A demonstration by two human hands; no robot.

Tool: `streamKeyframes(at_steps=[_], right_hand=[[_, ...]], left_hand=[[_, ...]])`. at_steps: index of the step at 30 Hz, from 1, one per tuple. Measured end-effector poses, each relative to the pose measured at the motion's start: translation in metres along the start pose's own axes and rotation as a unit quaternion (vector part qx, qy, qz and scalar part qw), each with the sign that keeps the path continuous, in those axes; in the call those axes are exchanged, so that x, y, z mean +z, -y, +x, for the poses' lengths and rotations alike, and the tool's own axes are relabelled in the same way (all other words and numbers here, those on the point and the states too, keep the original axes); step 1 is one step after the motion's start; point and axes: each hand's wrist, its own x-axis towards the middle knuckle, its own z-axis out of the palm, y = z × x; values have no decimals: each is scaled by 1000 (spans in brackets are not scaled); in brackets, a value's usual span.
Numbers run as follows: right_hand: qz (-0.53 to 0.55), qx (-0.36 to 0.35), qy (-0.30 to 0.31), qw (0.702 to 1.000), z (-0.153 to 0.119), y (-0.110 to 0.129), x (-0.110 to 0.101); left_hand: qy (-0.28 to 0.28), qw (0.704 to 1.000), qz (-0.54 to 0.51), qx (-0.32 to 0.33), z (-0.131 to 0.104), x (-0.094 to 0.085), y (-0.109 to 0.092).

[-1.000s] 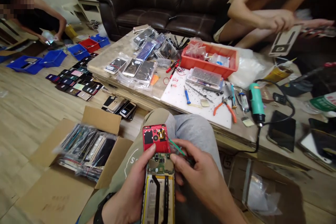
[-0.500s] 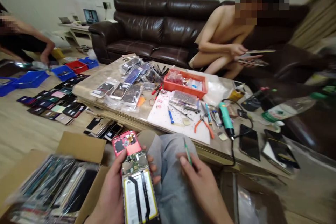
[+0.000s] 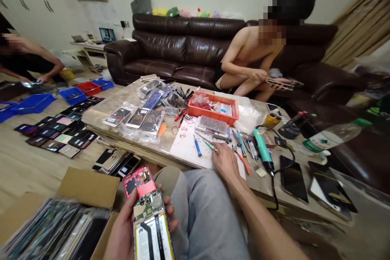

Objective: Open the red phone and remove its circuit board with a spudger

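Note:
My left hand [image 3: 128, 219] is closed around an opened smartphone [image 3: 150, 215], its circuit board, white battery and black ribbon cables exposed and a pink panel at its top. Over the white work mat [image 3: 185, 146] reaches my right hand [image 3: 225, 158], pinching a thin green-handled screwdriver [image 3: 210, 145] low above the mat or touching it; which one I cannot tell. Beside that hand lie orange-handled pliers [image 3: 241, 158], partly covered by it, and a blue screwdriver [image 3: 197, 146]. A clear parts box [image 3: 211, 126] sits just behind.
An orange tray [image 3: 213, 107] and bagged phones [image 3: 138, 118] occupy the table. To the right are a green heat tool [image 3: 263, 150] with a cable and a plastic bottle [image 3: 332, 136]. A cardboard box [image 3: 88, 187] of phone parts stands lower left. Another person [image 3: 243, 57] sits by the sofa.
My right hand has moved from above my lap forward onto the white mat, carrying the green screwdriver. The phone stays in my left hand, and the view has tilted up slightly.

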Motion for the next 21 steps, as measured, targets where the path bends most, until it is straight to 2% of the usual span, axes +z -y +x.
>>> streamKeyframes(at_steps=[3,6,7,8,9,10,11,12,14,15,17,19,21], right_hand=[[57,9,10,998,-25,15,-5],[141,25,119,982,-78,30,0],[182,37,178,966,-97,34,4],[267,85,261,924,-114,37,8],[312,119,311,890,-125,39,11],[334,135,337,870,-131,41,13],[330,133,335,872,-130,42,14],[296,114,301,899,-120,43,13],[149,34,167,974,-82,44,10],[107,20,126,986,-55,45,10],[52,3,80,995,3,46,15],[-12,-21,63,998,57,48,28],[-71,-43,71,994,95,49,47]], left_hand=[[-16,1000,-15,9,7,2,0],[-37,998,-32,32,17,14,1],[-40,998,-36,32,20,20,0],[-43,998,-38,26,23,25,0],[-43,998,-38,16,26,31,-1],[-44,998,-38,3,28,36,-2],[-44,998,-37,-8,29,41,-3],[-41,998,-36,-15,31,45,-5],[-35,999,-29,-18,32,51,-7],[-31,999,-24,-11,33,52,-8],[-29,999,-13,13,37,52,-9],[-33,999,-9,37,43,47,-9],[-25,999,-15,44,51,39,-7]])
